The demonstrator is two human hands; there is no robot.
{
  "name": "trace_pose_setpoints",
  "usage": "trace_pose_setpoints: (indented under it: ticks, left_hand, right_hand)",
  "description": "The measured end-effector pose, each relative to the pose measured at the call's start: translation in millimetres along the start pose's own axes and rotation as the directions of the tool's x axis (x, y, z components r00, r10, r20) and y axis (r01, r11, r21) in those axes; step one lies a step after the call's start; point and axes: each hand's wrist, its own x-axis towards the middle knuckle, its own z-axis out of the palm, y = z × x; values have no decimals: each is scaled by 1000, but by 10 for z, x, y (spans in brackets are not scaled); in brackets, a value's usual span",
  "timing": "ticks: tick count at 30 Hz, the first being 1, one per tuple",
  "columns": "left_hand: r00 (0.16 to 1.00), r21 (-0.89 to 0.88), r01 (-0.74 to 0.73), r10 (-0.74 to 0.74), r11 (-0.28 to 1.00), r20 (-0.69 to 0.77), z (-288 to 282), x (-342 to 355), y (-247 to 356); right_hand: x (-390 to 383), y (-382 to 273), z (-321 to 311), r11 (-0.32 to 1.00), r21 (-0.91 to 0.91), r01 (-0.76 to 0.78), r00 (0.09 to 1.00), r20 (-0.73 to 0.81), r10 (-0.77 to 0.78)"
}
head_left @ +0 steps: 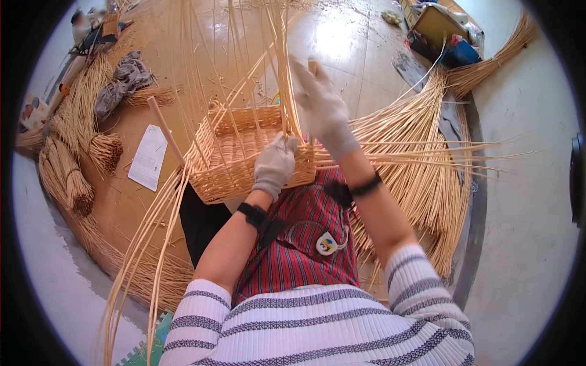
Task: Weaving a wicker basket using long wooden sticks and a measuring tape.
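Left grip point(274, 165) pinching canes point(284, 91) at basket rim point(229, 165), right grip point(325, 108) seemingly spread, room rightward

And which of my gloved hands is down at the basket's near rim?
Your left hand, curled at the near rim of the basket. Your right hand is higher up and stretched open.

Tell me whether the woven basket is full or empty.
Empty, as far as shows: the basket has nothing lying on its visible woven bottom; the near wall hides some.
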Motion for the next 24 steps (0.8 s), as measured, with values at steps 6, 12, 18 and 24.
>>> trace_pose_setpoints:
  ticks: [6,12,18,24]
  left_hand:
    - [990,-284,117,-89,952,109,114,49,-244]
    - [991,-395,-118,131,911,5,-87,-143,-123]
    - [717,471,-439,614,765,-329,-160,-519,99]
    - [899,572,-377,436,728,37,101,-257,-102]
  right_hand:
    - [-519,511,166,552,731,-402,614,-232,754]
    - [-1146,1092,519,494,830,-259,701,-189,687]
    - [-1059,1161,620,397,812,-429,618,-56,784]
    - [-897,623,-114,228,850,-475,623,142,769]
